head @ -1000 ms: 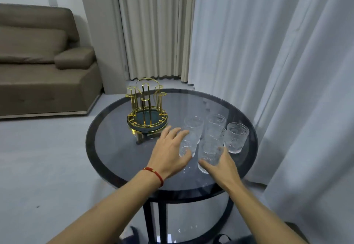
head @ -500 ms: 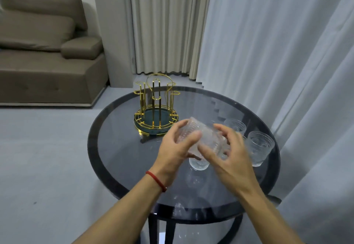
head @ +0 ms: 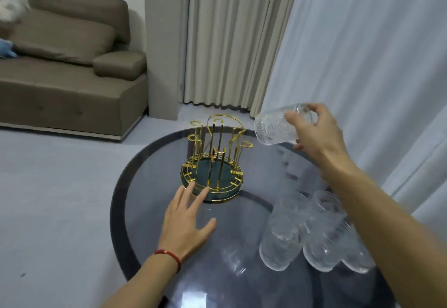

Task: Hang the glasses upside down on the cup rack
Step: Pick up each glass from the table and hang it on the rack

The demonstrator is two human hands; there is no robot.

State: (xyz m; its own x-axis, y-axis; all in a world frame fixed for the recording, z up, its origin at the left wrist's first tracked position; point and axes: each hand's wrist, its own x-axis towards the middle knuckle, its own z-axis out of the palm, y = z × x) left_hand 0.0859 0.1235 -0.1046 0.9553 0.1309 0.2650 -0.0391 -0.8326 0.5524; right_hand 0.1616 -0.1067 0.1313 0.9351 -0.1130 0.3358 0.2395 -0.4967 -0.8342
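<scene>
The right hand (head: 314, 133) is clamped round a clear patterned glass (head: 273, 128), held tilted on its side in the air above the far right edge of the round glass table (head: 125, 213), just right of the gold cup rack (head: 212, 162); the rack stands toward the table's far side, no glass on its prongs; the left hand (head: 186, 225) lies spread and empty, fingertips touching the rack's base rim; the remaining glasses (head: 312, 232) cluster by the right edge, under the right forearm.
</scene>
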